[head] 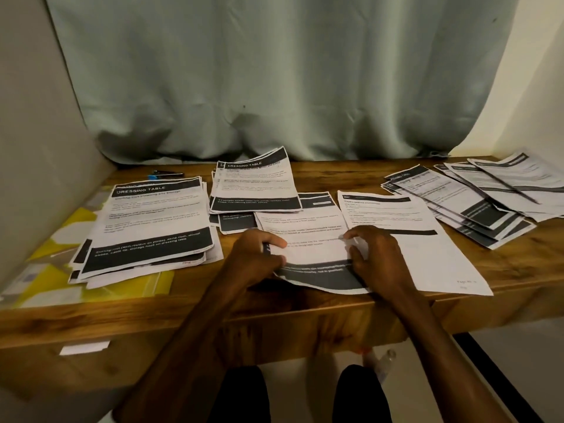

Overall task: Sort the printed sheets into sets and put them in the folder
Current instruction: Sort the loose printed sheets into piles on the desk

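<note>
Here, a printed sheet (311, 248) is held at the near edge of the desk (351, 178), in the middle, between both hands. Its left edge is gripped by the left hand (259, 254), fingers curled and thumb laid on top; its right edge is pinched by the right hand (374, 257) between thumb and fingers. A dark band is seen across the bottom of the sheet, but its text is too blurred to be read. To the left, a stack (152, 221) is topped by a page headed "DRESSING TABLE", with "Curling Iron Cleaning and Storage" beneath and a lower band ending "storage hook on dressing table". This stack is laid partly over a yellow folder (137, 283), which is seen at the desk's left end. Behind the held sheet, a second stack (254, 184) is also headed "DRESSING TABLE"; its smaller lines cannot be made out. Just to the right, a single page (396, 239) with a dark header strip is overlapped by the held sheet. Further right, loose sheets (476, 203) are fanned out untidily. A pen (166, 174) is seen at the back left, and a curtain (274, 71) is hung behind the desk.
</note>
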{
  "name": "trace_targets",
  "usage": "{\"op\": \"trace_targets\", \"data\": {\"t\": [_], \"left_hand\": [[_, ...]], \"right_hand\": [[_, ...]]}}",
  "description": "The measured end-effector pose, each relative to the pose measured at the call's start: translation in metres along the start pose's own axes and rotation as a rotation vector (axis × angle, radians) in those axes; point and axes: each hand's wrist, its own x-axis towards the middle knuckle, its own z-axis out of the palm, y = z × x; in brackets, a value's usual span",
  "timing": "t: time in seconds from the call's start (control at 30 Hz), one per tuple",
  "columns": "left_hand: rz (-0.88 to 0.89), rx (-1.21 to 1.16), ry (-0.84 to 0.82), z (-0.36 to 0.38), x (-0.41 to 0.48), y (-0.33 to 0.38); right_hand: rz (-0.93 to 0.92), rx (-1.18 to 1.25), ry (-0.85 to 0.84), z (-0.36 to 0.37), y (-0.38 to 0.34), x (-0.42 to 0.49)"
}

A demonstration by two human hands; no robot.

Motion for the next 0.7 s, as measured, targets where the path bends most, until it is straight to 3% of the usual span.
{"op": "trace_targets", "data": {"t": [0.33, 0.57, 0.7], "left_hand": [[0.020, 0.216, 0.172, -0.045, -0.014, -0.023], [0.214, 0.698, 0.390, -0.025, -0.021, -0.028], [0.185, 0.848, 0.307, -0.010, -0.023, -0.013]], "right_hand": [[-0.011, -0.036, 0.023, 0.000, 0.004, 0.006], [-0.067, -0.109, 0.080, 0.008, 0.002, 0.002], [-0.067, -0.139, 0.061, 0.008, 0.002, 0.001]]}}
